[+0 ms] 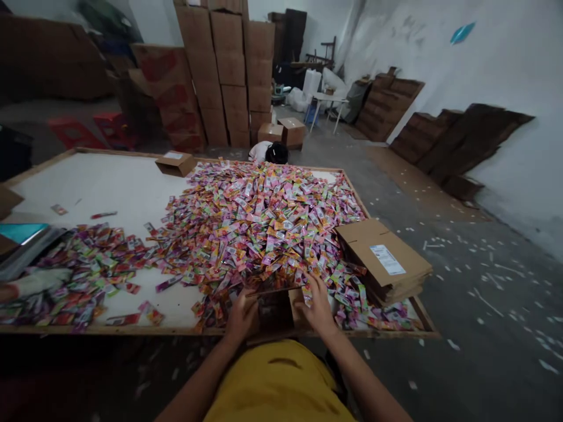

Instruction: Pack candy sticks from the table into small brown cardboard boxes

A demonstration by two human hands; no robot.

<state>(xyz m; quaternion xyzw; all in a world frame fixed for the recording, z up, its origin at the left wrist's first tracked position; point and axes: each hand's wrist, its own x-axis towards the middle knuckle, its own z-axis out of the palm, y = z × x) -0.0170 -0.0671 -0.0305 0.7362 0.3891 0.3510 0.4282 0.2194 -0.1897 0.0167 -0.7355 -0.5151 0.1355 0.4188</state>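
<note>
A large heap of colourful foil sachets (250, 228) covers the middle of a white, wood-framed table (101, 193). At the near edge stands an open cardboard box (273, 310), its inside dark. My left hand (241, 316) rests at the box's left rim among loose sachets, and its fingers are partly hidden. My right hand (317, 305) lies at the box's right side, with a foil sachet (307, 296) pinched under its thumb. A second, thinner spread of sachets (83, 272) lies at the table's left.
A gloved hand (39, 284) of a co-worker lies at the left. A person (275, 153) crouches beyond the far edge. A stack of flattened cartons (382, 261) sits on the table's right, and a small box (175, 164) sits at the back. Tall carton stacks (224, 76) stand behind, with scraps on the floor (492, 293).
</note>
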